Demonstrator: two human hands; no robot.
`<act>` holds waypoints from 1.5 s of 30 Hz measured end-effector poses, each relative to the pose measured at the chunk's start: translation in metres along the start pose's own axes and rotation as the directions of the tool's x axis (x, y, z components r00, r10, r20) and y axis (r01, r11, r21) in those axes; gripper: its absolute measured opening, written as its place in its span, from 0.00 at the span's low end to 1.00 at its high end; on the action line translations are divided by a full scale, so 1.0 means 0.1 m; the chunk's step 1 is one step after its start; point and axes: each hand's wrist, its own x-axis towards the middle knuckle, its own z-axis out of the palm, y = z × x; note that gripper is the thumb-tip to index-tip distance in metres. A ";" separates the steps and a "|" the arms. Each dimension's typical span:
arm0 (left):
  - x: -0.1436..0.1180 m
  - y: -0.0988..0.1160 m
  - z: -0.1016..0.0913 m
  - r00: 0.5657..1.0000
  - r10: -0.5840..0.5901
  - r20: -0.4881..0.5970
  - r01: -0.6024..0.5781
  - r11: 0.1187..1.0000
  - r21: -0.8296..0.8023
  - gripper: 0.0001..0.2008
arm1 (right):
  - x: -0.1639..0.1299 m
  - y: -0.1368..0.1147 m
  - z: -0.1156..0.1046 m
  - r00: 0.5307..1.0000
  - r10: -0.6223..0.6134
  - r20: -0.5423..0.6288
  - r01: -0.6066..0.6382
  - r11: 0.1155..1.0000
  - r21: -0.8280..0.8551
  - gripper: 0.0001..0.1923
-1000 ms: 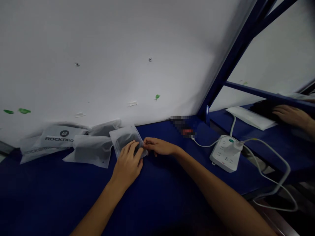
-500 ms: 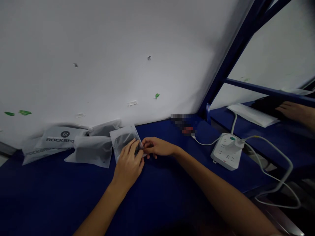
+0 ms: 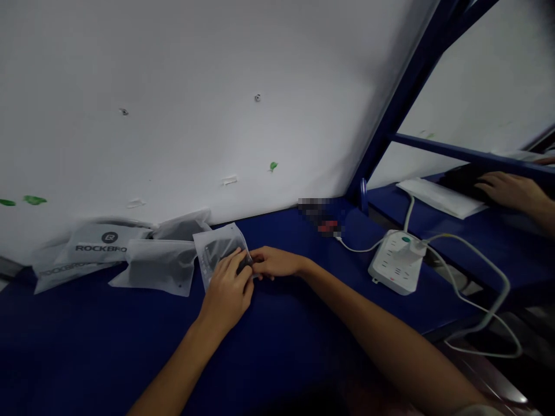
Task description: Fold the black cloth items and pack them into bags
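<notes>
A frosted plastic pouch (image 3: 215, 245) is lying on the blue worktop (image 3: 113, 341), its long axis seemingly running toward the white wall (image 3: 195, 127); the left hand (image 3: 229, 282) is resting open-fingered across it, while the right hand (image 3: 274, 263) is pinching its right edge.

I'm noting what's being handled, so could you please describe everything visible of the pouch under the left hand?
The frosted, translucent pouch, seemingly plastic, shows dark contents and a pale margin along its far end. It lies skewed on the blue table, near the wall. The left hand covers much of its near part; the right hand touches its right edge.
</notes>
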 end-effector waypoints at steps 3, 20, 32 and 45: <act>-0.01 -0.01 0.03 1.000 -0.017 -0.002 0.017 1.000 -0.019 0.06 | 0.00 0.01 0.00 1.000 0.011 -0.018 -0.010 0.995 0.095 0.30; -0.01 0.03 0.07 1.000 -0.027 -0.010 0.026 0.999 -0.032 0.06 | 0.01 0.06 -0.05 0.999 0.033 0.035 -0.037 0.992 0.122 0.15; 0.04 0.12 -0.08 1.000 -0.017 -0.004 0.018 0.979 0.204 0.06 | -0.08 -0.02 -0.13 0.996 0.086 0.022 -0.089 0.982 0.168 0.21; 0.06 0.12 -0.15 0.978 0.188 0.087 -0.206 0.925 0.318 0.10 | -0.04 -0.02 -0.05 0.989 0.031 -0.148 0.015 0.953 0.302 0.20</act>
